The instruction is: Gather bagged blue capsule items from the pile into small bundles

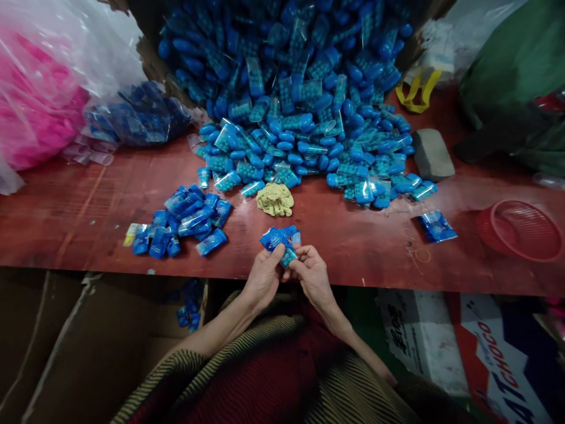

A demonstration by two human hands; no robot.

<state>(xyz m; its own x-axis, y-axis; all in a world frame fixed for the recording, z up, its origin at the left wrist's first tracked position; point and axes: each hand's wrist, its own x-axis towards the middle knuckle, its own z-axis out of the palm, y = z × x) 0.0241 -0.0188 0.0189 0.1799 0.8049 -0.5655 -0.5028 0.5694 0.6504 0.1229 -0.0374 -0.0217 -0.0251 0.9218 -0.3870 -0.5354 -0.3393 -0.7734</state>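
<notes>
At the table's front edge, my left hand is closed on a few flat blue printed sleeves, its thumb on top. My right hand pinches a small clear container of turquoise balls, which lies against the sleeves. Whether the container is partly inside a sleeve, I cannot tell. Just beyond my hands lies a crumpled pale yellow lump. A pile of wrapped blue packs lies to the left. Behind, a large heap of blue-capped clear containers spills from a torn carton.
On the right are a flat blue bundle, a red plastic basket, a rubber band and a grey block. Bags of pink and blue items stand at left. An open cardboard box sits below the table edge.
</notes>
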